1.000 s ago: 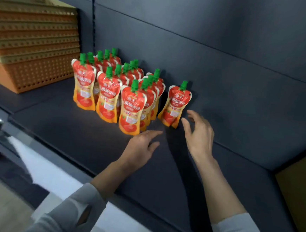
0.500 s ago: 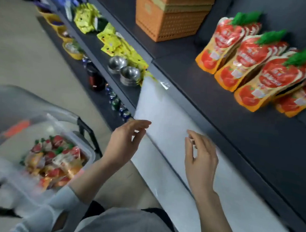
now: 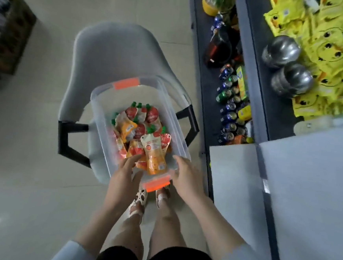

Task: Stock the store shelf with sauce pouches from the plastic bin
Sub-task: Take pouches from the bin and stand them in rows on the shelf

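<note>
Bare left hand, fingers spread and loose, reached over the near rim of the clear plastic bin, fingertips just touching a red-orange sauce pouch; nothing gripped. Bare right hand also open, held over the near right corner of the bin, beside the orange latch; nothing held. Between both hands, one pouch lying back side up, on top of the heap of sauce pouches with green caps inside the bin. Bin placed on a grey chair with black armrests. Below, two feet in sandals on the pale floor. Further right, dark store shelf with drink cans, two steel bowls and yellow packets.
</note>
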`<state>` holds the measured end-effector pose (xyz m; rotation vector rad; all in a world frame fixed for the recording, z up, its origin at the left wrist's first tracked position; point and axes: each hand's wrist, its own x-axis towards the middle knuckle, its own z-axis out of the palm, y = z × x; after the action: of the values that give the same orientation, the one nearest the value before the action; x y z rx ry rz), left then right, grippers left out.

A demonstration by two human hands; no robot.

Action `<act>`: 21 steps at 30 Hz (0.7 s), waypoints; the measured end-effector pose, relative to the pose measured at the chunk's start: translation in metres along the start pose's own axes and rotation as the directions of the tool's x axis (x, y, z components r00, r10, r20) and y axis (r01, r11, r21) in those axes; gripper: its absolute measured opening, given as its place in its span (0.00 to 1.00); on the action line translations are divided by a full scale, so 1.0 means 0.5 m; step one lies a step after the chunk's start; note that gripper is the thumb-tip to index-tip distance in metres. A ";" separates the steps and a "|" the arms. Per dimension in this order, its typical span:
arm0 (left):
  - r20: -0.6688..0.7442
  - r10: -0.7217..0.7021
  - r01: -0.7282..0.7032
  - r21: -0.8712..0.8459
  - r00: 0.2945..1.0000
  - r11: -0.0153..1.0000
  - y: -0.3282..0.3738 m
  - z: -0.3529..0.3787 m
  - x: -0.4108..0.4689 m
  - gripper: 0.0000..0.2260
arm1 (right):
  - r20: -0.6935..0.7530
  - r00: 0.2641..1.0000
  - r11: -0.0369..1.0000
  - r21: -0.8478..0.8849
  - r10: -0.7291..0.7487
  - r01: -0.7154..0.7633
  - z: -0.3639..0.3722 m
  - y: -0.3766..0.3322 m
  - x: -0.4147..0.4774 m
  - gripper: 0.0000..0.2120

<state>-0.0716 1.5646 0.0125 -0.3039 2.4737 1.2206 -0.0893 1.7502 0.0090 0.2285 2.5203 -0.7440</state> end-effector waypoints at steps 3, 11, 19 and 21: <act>-0.065 -0.106 0.107 0.004 0.992 0.994 -0.049 0.016 0.056 0.21 | 0.113 0.990 0.994 -0.077 0.081 -0.072 0.099 -0.016 0.151 0.23; -0.174 -0.154 0.161 0.030 0.973 0.986 -0.123 0.043 0.258 0.24 | 0.085 0.983 0.910 -0.399 0.163 -0.116 0.323 -0.003 0.352 0.48; -0.065 -0.373 0.379 0.107 0.925 0.919 -0.157 0.075 0.490 0.33 | 0.132 0.982 0.976 0.154 0.136 -0.156 0.254 0.018 0.356 0.39; -0.021 -0.486 0.483 0.150 0.874 0.863 -0.156 0.079 0.521 0.34 | 0.163 0.975 0.923 0.330 0.152 -0.199 0.232 0.012 0.363 0.31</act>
<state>-0.2726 1.5411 -0.1731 -0.8133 2.2553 0.8133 -0.1957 1.6953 -0.1703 0.5009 2.1946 -1.0854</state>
